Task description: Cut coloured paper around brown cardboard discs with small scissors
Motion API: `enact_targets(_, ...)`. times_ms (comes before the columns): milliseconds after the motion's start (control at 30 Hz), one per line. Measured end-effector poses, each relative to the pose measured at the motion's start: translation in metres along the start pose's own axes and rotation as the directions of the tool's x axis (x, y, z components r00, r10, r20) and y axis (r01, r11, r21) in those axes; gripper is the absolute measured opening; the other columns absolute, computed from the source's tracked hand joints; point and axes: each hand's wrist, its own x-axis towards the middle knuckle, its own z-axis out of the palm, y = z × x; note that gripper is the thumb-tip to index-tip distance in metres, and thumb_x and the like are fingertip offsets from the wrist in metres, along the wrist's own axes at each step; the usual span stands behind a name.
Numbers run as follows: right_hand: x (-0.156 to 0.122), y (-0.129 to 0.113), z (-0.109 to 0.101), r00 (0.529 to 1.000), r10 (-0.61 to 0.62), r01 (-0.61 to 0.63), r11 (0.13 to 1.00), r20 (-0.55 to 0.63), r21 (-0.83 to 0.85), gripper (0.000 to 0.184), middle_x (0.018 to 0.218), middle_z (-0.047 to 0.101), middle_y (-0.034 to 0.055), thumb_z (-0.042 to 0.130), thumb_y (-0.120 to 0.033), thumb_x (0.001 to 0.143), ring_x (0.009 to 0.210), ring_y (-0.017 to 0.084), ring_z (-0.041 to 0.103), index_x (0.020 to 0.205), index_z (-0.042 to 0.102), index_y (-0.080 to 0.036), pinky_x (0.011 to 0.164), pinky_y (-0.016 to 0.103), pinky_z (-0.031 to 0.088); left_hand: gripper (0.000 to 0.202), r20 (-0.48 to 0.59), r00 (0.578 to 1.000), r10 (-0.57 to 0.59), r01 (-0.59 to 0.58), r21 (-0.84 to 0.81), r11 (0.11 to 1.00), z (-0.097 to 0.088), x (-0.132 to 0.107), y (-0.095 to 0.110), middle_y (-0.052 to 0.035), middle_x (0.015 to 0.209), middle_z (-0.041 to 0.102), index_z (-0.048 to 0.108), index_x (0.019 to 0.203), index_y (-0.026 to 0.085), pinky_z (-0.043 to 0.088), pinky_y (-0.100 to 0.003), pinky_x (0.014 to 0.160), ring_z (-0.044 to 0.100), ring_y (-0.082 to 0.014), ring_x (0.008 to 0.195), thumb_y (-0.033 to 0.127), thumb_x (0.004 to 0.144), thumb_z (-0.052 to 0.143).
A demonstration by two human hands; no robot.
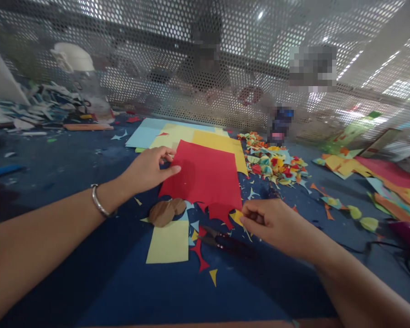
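Observation:
A red paper sheet (205,175) lies on top of yellow sheets (218,141) and a light blue sheet (143,134) on the dark blue table (89,282). My left hand (146,171) pinches the red sheet's left edge between thumb and fingers; a silver bangle is on that wrist. My right hand (273,223) is closed at the red sheet's jagged lower right corner, fingers curled on a small yellow scrap (237,217). Dark red scissors (225,241) lie on the table just below that hand. A small pale yellow square (168,241) lies nearer me.
A brown lumpy object (166,212) sits beside the red sheet. A heap of folded coloured paper pieces (273,164) lies at the right, more coloured sheets (392,182) farther right. Paper scraps litter the table. A perforated metal screen (205,68) closes the back; people sit behind it.

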Motion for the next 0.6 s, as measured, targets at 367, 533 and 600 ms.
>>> enact_targets(367, 0.002, -0.002, -0.004, 0.999, 0.022, -0.03, 0.971, -0.036, -0.237, 0.034, 0.052, 0.049, -0.0026, 0.053, -0.024, 0.09, 0.047, 0.011, 0.041, 0.059, 0.041, -0.021, 0.048, 0.028, 0.02, 0.086, 0.039, 0.993, -0.115, 0.121, -0.236, 0.964, 0.011, 0.004, 0.008, -0.0129, 0.102, 0.072, 0.043, 0.144, 0.012, 0.05, -0.037, 0.075, 0.065, -0.023, 0.081, 0.035, 0.069, 0.079)
enact_targets(533, 0.002, -0.002, -0.003, 0.999, 0.033, -0.037, 0.966, -0.019, -0.255, 0.033, 0.054, 0.051, -0.002, 0.052, -0.024, 0.09, 0.049, 0.011, 0.043, 0.059, 0.042, -0.02, 0.049, 0.028, 0.021, 0.054, -0.02, 0.982, -0.186, 0.149, -0.521, 0.84, 0.015, 0.006, 0.015, -0.0032, 0.08, 0.068, 0.061, 0.123, 0.015, 0.048, -0.033, 0.069, 0.062, -0.0169, 0.072, 0.027, 0.072, 0.075)
enact_targets(600, 0.002, -0.002, -0.004, 0.999, 0.045, -0.047, 0.966, -0.013, -0.252, 0.031, 0.055, 0.053, -0.0016, 0.052, -0.025, 0.09, 0.049, 0.011, 0.044, 0.06, 0.044, -0.02, 0.049, 0.028, 0.021, 0.034, -0.11, 0.971, -0.211, 0.117, -0.551, 0.826, 0.014, 0.007, 0.016, -0.0004, 0.08, 0.067, 0.068, 0.105, 0.018, 0.047, -0.033, 0.07, 0.058, -0.0142, 0.069, 0.027, 0.074, 0.074)
